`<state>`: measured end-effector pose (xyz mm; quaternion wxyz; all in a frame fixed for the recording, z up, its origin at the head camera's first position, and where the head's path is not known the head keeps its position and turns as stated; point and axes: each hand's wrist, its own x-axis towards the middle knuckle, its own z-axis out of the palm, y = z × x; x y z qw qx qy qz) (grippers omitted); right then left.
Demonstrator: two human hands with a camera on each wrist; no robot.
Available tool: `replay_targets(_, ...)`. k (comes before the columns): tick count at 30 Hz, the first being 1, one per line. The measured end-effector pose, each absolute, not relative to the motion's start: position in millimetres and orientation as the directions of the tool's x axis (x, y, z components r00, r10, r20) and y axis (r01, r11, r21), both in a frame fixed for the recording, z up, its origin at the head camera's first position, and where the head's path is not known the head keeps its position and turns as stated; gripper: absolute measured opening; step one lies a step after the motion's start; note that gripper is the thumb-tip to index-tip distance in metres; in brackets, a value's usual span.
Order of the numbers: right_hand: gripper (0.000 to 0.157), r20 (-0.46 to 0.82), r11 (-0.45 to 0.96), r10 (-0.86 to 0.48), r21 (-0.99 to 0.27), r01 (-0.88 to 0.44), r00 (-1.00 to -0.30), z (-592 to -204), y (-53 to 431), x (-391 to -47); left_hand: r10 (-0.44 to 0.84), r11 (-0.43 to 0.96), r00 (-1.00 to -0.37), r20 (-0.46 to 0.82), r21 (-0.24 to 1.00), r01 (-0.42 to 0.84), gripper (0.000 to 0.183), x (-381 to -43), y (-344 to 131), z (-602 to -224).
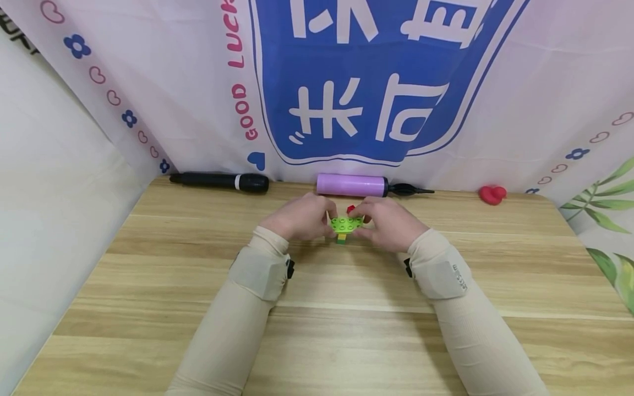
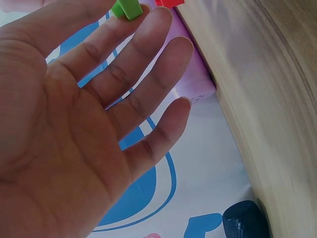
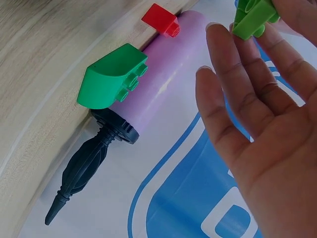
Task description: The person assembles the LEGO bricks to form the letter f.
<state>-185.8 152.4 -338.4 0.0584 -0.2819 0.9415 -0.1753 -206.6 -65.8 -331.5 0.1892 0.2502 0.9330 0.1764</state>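
A lime-green studded toy brick [image 1: 345,224] sits between the two hands. My left hand [image 1: 304,218] pinches its left end between thumb and index finger, the other fingers fanned out in the left wrist view. At the opposite end my right hand [image 1: 391,223] pinches the same brick [image 3: 253,19] with thumb and fingertips. Just below it in the head view shows a small yellow and green block [image 1: 342,239]. A red brick [image 3: 161,20] stands behind, close to the right fingers. The right wrist view also has a dark green curved brick [image 3: 111,77], hidden by the right hand from the head.
Along the table's back edge lie a black microphone [image 1: 223,181], a purple hand pump [image 1: 351,185] with a black nozzle, and a red rounded object [image 1: 492,194]. A printed cloth [image 1: 198,110] hangs behind the wooden table [image 1: 346,341].
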Motion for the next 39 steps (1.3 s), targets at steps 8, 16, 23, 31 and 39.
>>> replay_targets(8,0.034,-0.018,0.776,-0.556,-0.370,-0.511,-0.831,-340.1,153.1,-187.4,0.525,0.817,-0.809,-0.264,0.422,0.393,0.027,-207.0,-65.5,-332.3)
replay_targets(16,0.032,-0.010,0.767,-0.567,-0.372,-0.523,-0.824,-344.2,154.0,-189.4,0.522,0.820,-0.812,-0.261,0.417,0.393,0.029,-205.9,-64.7,-331.5)
replay_targets(23,0.034,-0.030,0.775,-0.558,-0.378,-0.507,-0.830,-345.2,153.9,-189.9,0.517,0.822,-0.814,-0.266,0.422,0.384,0.031,-205.6,-64.6,-331.4)
replay_targets(31,0.034,-0.040,0.775,-0.559,-0.382,-0.504,-0.828,-344.6,153.2,-189.5,0.517,0.820,-0.814,-0.265,0.424,0.383,0.030,-206.7,-64.8,-333.1)
replay_targets(39,0.034,-0.054,0.778,-0.554,-0.389,-0.494,-0.831,-344.9,153.2,-189.6,0.517,0.822,-0.815,-0.263,0.418,0.386,0.030,-206.2,-64.4,-332.6)
